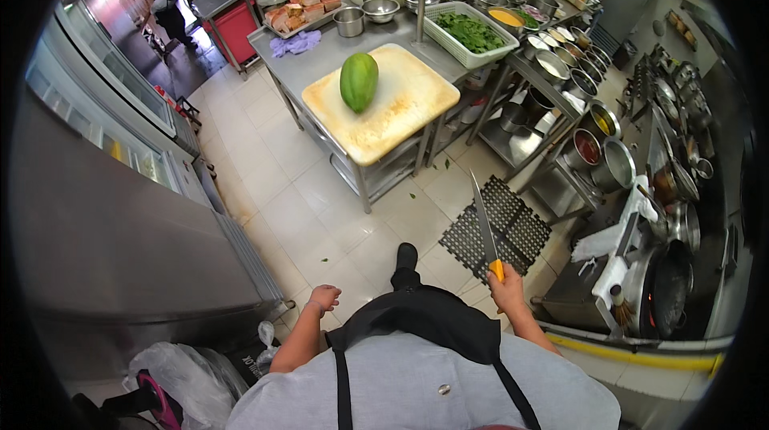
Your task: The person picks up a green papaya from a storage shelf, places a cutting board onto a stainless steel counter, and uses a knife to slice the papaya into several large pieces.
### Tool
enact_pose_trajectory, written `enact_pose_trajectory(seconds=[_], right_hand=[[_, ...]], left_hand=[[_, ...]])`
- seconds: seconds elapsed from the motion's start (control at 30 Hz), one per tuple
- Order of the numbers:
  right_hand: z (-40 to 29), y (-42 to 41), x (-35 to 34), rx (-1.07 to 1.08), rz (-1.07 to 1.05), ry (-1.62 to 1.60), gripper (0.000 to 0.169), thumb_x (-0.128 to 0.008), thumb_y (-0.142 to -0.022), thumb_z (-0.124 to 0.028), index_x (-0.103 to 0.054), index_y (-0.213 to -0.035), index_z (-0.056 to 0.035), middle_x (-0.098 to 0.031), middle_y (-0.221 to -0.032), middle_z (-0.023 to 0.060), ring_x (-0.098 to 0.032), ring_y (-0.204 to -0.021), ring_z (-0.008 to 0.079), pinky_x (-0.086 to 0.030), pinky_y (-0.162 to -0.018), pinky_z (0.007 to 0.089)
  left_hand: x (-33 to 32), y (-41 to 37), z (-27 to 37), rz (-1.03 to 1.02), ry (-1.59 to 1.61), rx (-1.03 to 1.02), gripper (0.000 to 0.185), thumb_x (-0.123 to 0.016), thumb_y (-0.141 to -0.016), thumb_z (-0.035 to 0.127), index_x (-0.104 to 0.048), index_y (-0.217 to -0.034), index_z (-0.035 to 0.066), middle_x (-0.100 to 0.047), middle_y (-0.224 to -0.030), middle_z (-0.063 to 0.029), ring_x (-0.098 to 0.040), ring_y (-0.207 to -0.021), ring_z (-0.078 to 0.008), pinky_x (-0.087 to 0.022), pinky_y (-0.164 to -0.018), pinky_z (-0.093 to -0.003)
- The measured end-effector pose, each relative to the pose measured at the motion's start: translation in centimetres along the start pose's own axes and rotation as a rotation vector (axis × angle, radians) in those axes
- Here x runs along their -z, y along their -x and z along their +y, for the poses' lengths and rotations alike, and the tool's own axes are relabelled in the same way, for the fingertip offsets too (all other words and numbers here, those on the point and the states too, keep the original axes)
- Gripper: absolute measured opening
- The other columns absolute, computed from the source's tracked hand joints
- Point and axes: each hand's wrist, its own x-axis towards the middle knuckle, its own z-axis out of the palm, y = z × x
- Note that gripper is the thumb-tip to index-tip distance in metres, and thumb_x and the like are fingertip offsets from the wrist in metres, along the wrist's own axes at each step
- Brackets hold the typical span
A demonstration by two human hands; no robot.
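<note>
My right hand grips a kitchen knife by its yellow handle, the long blade pointing up and away over the floor. My left hand hangs at my left side with its fingers curled; nothing shows in it. Ahead, a green papaya lies on a worn, pale cutting board at the near end of a steel table. Neither hand touches the fruit or the board.
A white basket of leafy greens, a purple cloth and a tray of meat stand beyond the board. Steel refrigerators line the left. A black floor mat and a wok are at right. Another person is far left.
</note>
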Motion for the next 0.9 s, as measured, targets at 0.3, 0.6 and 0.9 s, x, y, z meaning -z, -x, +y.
enact_pose_trajectory(seconds=[0.3,0.6,0.9], right_hand=[[-12.7,-13.5,0.0,0.211,-0.074,0.061,0.044,-0.063,-0.094,-0.036,-0.058,-0.124,-0.0034,-0.069,-0.095,0.0243,-0.068,-0.088,0.0418,-0.053,-0.077,0.0463],[-22.6,-22.8,-3.2,0.196,-0.017,-0.009,0.029,-0.059,-0.09,-0.026,-0.057,-0.096,0.0027,-0.065,-0.075,0.0231,-0.066,-0.074,0.0392,-0.051,-0.068,0.0478],[-41.9,-26.0,-5.9,0.038,-0.197,0.103,0.033,-0.051,-0.099,-0.028,-0.054,-0.087,0.0033,-0.062,-0.065,0.0155,-0.065,-0.057,0.0268,-0.053,-0.062,0.0421]], left_hand=[[4.3,0.3,26.5,0.135,0.068,-0.502,0.05,-0.067,-0.09,0.021,-0.052,-0.136,0.005,-0.068,-0.102,-0.0113,-0.068,-0.081,-0.0175,-0.054,-0.065,-0.0326],[4.0,1.3,49.8,0.494,-0.037,-1.043,0.07,-0.074,-0.086,0.027,-0.042,-0.144,0.004,-0.056,-0.132,-0.0193,-0.062,-0.109,-0.0287,-0.051,-0.092,-0.0389],[3.1,-3.7,58.8,0.462,-0.093,-1.628,0.025,-0.067,-0.084,0.011,-0.059,-0.105,0.001,-0.056,-0.123,-0.0196,-0.052,-0.117,-0.0381,-0.043,-0.101,-0.0448]])
